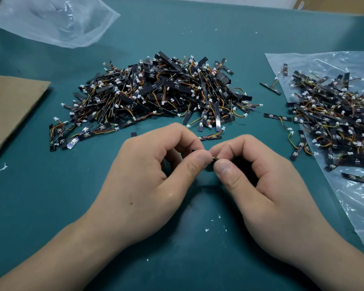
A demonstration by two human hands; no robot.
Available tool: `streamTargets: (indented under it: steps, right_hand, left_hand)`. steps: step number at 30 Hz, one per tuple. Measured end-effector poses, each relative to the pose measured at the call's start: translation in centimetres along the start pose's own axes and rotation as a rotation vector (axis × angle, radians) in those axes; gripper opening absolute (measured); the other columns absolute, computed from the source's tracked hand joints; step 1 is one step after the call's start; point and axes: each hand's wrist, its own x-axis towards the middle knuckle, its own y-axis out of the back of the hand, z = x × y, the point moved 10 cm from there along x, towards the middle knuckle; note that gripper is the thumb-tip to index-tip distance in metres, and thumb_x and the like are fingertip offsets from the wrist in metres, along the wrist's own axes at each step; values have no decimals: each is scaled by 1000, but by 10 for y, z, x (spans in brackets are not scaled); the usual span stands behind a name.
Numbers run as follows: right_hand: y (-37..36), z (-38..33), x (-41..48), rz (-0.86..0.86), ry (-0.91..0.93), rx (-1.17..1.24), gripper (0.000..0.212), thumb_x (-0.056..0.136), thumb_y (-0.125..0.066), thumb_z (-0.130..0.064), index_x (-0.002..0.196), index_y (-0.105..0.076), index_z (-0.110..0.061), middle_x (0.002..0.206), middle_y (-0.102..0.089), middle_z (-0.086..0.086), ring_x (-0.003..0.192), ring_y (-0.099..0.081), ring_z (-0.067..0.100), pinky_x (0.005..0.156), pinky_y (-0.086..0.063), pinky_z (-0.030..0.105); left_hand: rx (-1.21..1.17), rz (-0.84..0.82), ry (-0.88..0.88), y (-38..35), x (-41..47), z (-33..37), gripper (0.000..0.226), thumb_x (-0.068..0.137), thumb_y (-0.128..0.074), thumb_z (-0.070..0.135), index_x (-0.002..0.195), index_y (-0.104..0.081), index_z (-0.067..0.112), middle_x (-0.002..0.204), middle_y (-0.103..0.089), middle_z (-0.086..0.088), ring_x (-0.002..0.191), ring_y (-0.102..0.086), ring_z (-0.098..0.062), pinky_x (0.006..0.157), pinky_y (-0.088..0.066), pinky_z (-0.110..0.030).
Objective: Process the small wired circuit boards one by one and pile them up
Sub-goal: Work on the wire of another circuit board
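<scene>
Plastic bag (349, 217) of boards (332, 120) right, cardboard (11, 110) left, large pile (162, 91) between.

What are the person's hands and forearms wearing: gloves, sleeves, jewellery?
Nothing. The left hand and right hand are bare: no gloves, rings or watch. Both forearms are bare to the frame edge, no sleeve showing. Short nails; a small dark spot on the left hand's back.

Nothing is legible; the pale markings on the circuit boards (172, 85) are too small to read
</scene>
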Motion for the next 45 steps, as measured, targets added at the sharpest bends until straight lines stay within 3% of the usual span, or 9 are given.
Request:
streamTargets:
  steps: [9, 22, 36, 45]
  right_hand:
    - [-3, 3, -1, -31, -24, -36, 6, 97, -55, -39, 92, -56, -37, 99, -70, -12, 90, -63, 15, 76, -44, 24]
    - [-1, -1, -1, -22, -12, 6, 14, 92, -51, -50, 90, -58, -37, 94, -71, -7, 83, -64, 18, 74, -48, 35]
    - [-1, 1, -2, -28, -22, 8, 14, 93, -51, -51, 92, -58, -39, 99, -72, -11, 88, -63, 18, 76, -49, 39]
    - [-1, -1, -1, -39, -9, 16, 15, 91, -51, -50, 91, -59, -37, 96, -72, -8, 82, -62, 18, 69, -45, 32]
  left_hand:
    - [-12, -4, 5, -1, -1, 1, 13, 91, -68, 35, 79, -64, 30, 68, -60, 17, 59, -55, -4, 56, -36, -6]
    - [-26, -12, 16, -1, -1, -1, 13, 91, -68, 35, 79, -65, 30, 67, -61, 18, 60, -57, -4, 57, -36, -6]
    - [-61, -19, 23, -2, 0, -3, 14, 90, -68, 35, 77, -64, 31, 63, -59, 19, 55, -53, -3, 54, -35, -5]
    - [-56, -23, 11, -1, -1, -1, 14, 90, -68, 34, 76, -64, 32, 62, -57, 21, 54, -52, 1, 53, -33, -3]
